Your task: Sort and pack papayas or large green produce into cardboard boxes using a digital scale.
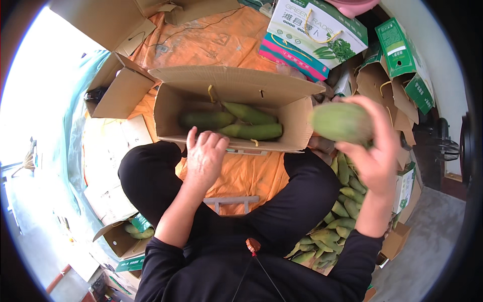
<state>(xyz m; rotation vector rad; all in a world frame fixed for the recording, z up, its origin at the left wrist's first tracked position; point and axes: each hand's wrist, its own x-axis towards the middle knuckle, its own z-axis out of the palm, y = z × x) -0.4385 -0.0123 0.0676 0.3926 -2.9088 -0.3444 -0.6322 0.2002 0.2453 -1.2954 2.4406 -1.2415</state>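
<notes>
In front of me stands an open cardboard box (302,118), with three green radishes (254,132) lying inside. My left hand (205,153) rests at the box's near edge, its fingers apart and lying over the rim. Off the box's right end, my right hand (375,146) is closed around a thick green radish (342,122), which is smeared by motion. The thumb is below it and the fingers wrap its far side. On the floor by my right knee lies a heap of green radishes (342,221), partly hidden by my right arm.
An orange sheet (201,40) covers the floor. Beyond the box are a white-and-green carton (317,32) and a pink-and-blue one (292,58). More open cartons (397,50) stand at right. At left are an open box (118,88) and one holding radishes (126,239).
</notes>
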